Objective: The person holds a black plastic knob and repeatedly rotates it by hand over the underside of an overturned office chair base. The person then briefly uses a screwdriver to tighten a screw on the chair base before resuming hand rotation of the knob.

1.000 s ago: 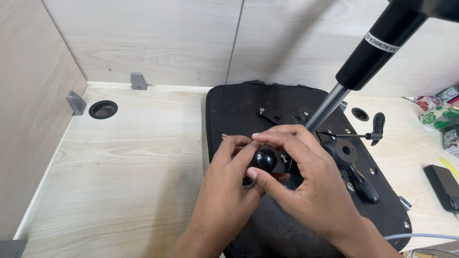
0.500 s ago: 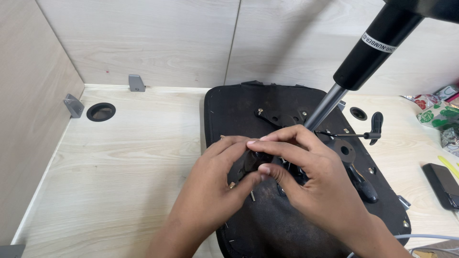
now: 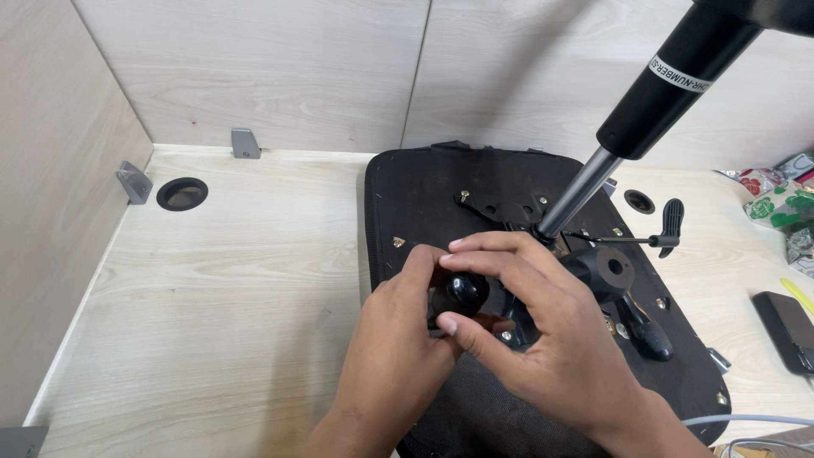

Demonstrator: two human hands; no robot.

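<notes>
An upturned black chair seat (image 3: 424, 191) lies on the light wooden desk (image 3: 229, 280). A metal mechanism plate with levers is bolted to its underside, and a black gas cylinder (image 3: 670, 85) rises from it toward the upper right. My left hand (image 3: 394, 348) and my right hand (image 3: 543, 335) meet over the plate's left side. Together their fingers grip a round black knob (image 3: 464, 291) there. A lever with a black paddle handle (image 3: 672, 222) sticks out to the right.
A round cable hole (image 3: 181, 193) and two grey brackets (image 3: 246, 142) sit at the desk's back left, by wooden partition walls. A dark phone (image 3: 790, 329) and colourful packets (image 3: 784, 203) lie at the right edge. A grey cable (image 3: 746, 420) runs at bottom right.
My hands closed over the knob half a second ago and hid it. Now the fingers have shifted and the knob shows again between them.
</notes>
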